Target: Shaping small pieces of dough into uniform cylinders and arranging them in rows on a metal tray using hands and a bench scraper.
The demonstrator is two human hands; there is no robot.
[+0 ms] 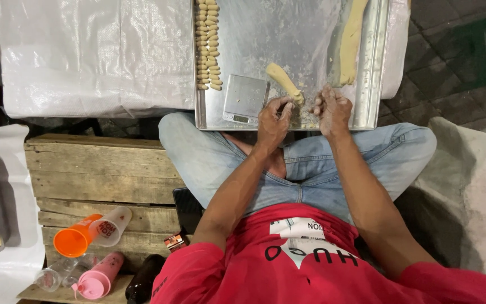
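Metal tray [254, 39] across the seated person's knees: at its near edge, left hand [273, 119] pinches the dough rope's [284, 81] end beside the small scale [245, 99], right hand [332, 110] curled, contents indiscernible, finished pieces [208, 45] rowed along its left edge.

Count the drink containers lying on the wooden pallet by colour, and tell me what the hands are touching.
Orange cup: 1
Clear cup: 1
Pink bottle: 1
Dark bottle: 1
Clear bottle: 1
Total: 5
The left hand pinches the near end of a dough roll; the right hand rests beside it.
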